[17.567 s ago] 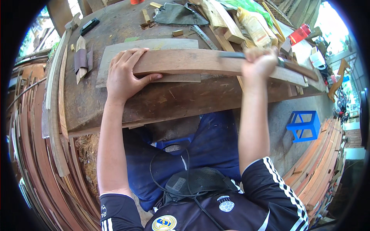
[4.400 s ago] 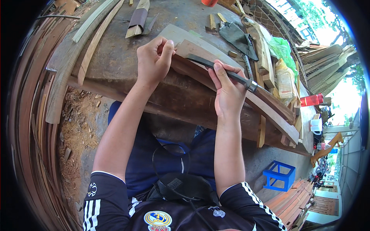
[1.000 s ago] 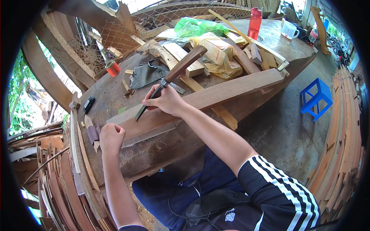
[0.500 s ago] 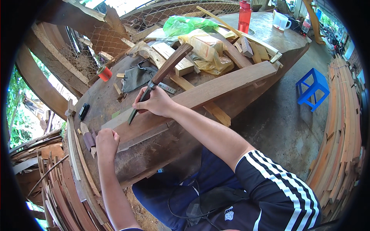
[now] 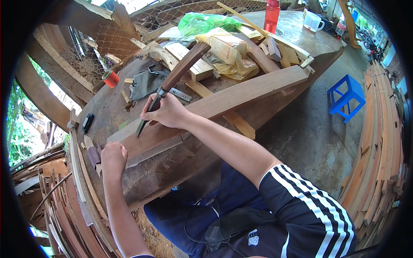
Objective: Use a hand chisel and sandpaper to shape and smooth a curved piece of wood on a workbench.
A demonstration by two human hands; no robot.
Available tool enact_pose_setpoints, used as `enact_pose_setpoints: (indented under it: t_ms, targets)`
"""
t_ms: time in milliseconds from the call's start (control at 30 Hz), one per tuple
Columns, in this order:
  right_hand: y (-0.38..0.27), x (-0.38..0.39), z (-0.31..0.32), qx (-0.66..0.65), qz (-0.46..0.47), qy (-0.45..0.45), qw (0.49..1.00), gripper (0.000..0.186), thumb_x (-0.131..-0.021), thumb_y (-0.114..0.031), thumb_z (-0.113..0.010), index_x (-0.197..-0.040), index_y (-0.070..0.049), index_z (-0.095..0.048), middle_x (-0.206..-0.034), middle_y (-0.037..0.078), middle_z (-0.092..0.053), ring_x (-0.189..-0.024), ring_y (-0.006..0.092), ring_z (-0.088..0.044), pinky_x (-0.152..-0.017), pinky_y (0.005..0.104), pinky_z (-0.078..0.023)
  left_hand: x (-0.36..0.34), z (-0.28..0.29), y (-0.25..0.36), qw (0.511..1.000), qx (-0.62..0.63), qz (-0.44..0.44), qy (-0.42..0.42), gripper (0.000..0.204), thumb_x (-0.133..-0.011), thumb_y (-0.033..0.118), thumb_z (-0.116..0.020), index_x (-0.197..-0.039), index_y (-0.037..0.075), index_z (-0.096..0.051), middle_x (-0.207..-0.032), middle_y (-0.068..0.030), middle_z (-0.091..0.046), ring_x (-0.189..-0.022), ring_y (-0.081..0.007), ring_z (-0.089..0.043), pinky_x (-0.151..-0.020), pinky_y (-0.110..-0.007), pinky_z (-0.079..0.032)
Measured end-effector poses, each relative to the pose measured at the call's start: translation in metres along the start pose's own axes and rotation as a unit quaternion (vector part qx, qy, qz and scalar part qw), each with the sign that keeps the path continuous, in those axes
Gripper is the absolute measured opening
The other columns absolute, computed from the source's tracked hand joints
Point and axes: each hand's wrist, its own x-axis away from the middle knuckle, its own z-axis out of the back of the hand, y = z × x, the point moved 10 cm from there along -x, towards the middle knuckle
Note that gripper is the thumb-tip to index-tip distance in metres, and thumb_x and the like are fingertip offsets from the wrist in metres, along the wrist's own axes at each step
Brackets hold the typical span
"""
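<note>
A long reddish-brown wooden board (image 5: 215, 101) lies slantwise over the work surface. My right hand (image 5: 167, 112) is closed around a chisel (image 5: 183, 69) low on its shaft, near the metal collar. The wooden handle leans up and away to the right, and the dark blade points down to the left, its tip at the board's upper face. At the board's near left end is my left hand (image 5: 114, 158), closed in a fist against the edge; its fingertips are hidden. Just left of that fist sits a pale wood piece wrapped in a dark band (image 5: 93, 155).
Beyond the board lie a grey cloth (image 5: 146, 84), a yellow plastic bag (image 5: 230, 53), a green bag (image 5: 206, 23) and wood offcuts. A red can (image 5: 111, 79) and a small black object (image 5: 87, 123) stand left. A red bottle (image 5: 271, 17) is far back; a blue stool (image 5: 346, 98) is right.
The whole view has shifted slightly, so everything sits a little further left and up. Both hands and the chisel keep nearly the same place on the board.
</note>
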Motion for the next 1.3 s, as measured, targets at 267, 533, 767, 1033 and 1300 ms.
enact_pose_setpoints:
  t_ms: [267, 533, 767, 1033, 1300]
  targets:
    - [0.007, -0.003, 0.001, -0.011, -0.015, -0.003, 1.000, 0.018, -0.080, -0.010, -0.077, -0.081, 0.000, -0.061, -0.080, 0.006, -0.067, -0.074, 0.0119, -0.066, -0.063, 0.0266, -0.059, -0.001, 0.000, 0.001, 1.000, 0.004, -0.011, -0.017, 0.012, -0.081, 0.011, -0.062, -0.079, 0.000, -0.066, -0.084, -0.0191, -0.064, -0.081, -0.0338, -0.065, -0.077, -0.042, -0.051]
    - [0.004, -0.003, 0.000, -0.032, -0.005, 0.006, 0.999, 0.014, -0.078, -0.005, -0.076, -0.078, -0.001, -0.062, -0.078, 0.005, -0.066, -0.070, 0.0123, -0.065, -0.058, 0.0262, -0.058, 0.002, 0.004, -0.001, 0.998, 0.023, -0.049, 0.012, 0.010, -0.082, 0.011, -0.062, -0.082, 0.001, -0.060, -0.086, -0.0154, -0.062, -0.080, -0.0324, -0.064, -0.074, -0.043, -0.051]
    - [0.005, -0.001, 0.000, -0.012, -0.016, -0.002, 1.000, 0.017, -0.080, -0.008, -0.076, -0.081, 0.000, -0.061, -0.081, 0.006, -0.067, -0.075, 0.0117, -0.066, -0.064, 0.0268, -0.059, -0.006, 0.012, 0.005, 0.989, 0.079, -0.108, -0.058, 0.009, -0.081, 0.006, -0.065, -0.086, 0.002, -0.059, -0.087, -0.0156, -0.062, -0.083, -0.0332, -0.063, -0.074, -0.042, -0.050]
    - [0.015, -0.004, 0.002, -0.032, -0.034, 0.006, 0.999, 0.017, -0.076, -0.006, -0.077, -0.078, -0.002, -0.061, -0.078, 0.004, -0.065, -0.069, 0.0113, -0.065, -0.061, 0.0259, -0.057, -0.020, 0.006, 0.006, 0.972, 0.139, -0.058, -0.180, 0.011, -0.076, -0.001, -0.067, -0.085, -0.001, -0.061, -0.083, -0.0157, -0.064, -0.079, -0.0299, -0.063, -0.073, -0.038, -0.050]
    - [0.016, -0.006, -0.001, -0.016, -0.036, -0.009, 0.999, 0.019, -0.081, -0.008, -0.076, -0.083, -0.001, -0.059, -0.082, 0.006, -0.067, -0.074, 0.0112, -0.066, -0.064, 0.0253, -0.059, -0.021, -0.002, -0.003, 0.972, 0.131, -0.047, -0.187, 0.010, -0.077, 0.001, -0.067, -0.085, 0.000, -0.063, -0.084, -0.0164, -0.065, -0.080, -0.0303, -0.064, -0.074, -0.039, -0.050]
